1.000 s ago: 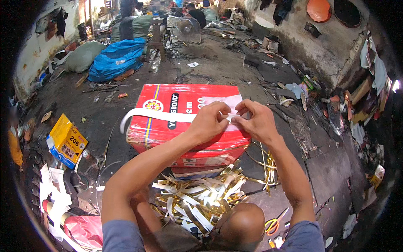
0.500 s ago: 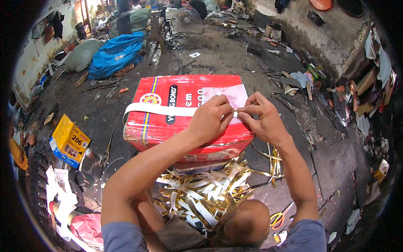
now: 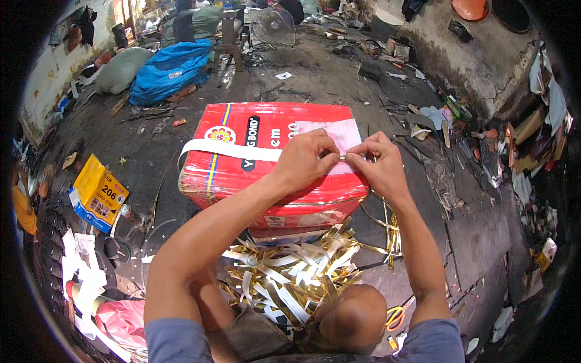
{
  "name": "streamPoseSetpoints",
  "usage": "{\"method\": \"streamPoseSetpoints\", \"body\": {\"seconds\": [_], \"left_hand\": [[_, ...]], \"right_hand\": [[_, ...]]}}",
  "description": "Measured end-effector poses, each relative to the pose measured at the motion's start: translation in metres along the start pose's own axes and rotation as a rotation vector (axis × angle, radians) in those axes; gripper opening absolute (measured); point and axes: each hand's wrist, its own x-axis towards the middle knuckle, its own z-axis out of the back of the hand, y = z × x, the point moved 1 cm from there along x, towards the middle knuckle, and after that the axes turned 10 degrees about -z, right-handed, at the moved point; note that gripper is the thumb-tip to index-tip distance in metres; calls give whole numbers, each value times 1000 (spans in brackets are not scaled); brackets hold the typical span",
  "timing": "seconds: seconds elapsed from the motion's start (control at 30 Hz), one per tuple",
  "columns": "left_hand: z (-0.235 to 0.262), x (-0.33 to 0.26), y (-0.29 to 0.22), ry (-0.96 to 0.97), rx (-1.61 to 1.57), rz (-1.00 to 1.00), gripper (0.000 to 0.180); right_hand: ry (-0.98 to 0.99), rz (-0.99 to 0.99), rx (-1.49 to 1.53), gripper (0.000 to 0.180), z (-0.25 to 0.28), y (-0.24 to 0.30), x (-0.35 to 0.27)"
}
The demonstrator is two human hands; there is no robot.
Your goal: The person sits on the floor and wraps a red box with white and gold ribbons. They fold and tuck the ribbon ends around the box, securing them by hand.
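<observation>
A large red box (image 3: 266, 157) with shiny wrapping stands on the dark floor in front of me. A white strap (image 3: 218, 148) runs across its top from the left edge toward my hands. My left hand (image 3: 305, 160) and my right hand (image 3: 378, 163) meet over the box's right half, fingertips pinched together on the strap's end. Below the box lies a heap of white and gold strips (image 3: 290, 278) between my knees.
A yellow packet (image 3: 97, 193) lies on the floor at left, with white scraps (image 3: 85, 278) and a pink bag (image 3: 124, 320) nearer me. Orange-handled scissors (image 3: 396, 314) sit by my right knee. A blue sack (image 3: 169, 69), a fan (image 3: 272, 27) and clutter fill the back and right wall.
My hands stayed pinched together on the strap over the box. The view shifted slightly, so the box sits a little lower and nearer.
</observation>
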Motion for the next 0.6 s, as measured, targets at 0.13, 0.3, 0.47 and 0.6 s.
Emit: {"method": "streamPoseSetpoints", "body": {"seconds": [0.13, 0.3, 0.47, 0.6], "left_hand": [[2, 6, -8, 50, 9, 53, 15], [9, 22, -1, 208, 73, 20, 13], [8, 29, 4, 230, 37, -144, 12], [-4, 30, -6, 172, -87, -106, 11]], "right_hand": [[52, -253, 235, 16, -6, -6, -2], [43, -337, 259, 27, -12, -3, 5], [-21, -316, 397, 29, -17, -21, 1], [197, -617, 903, 32, -9, -21, -10]]}}
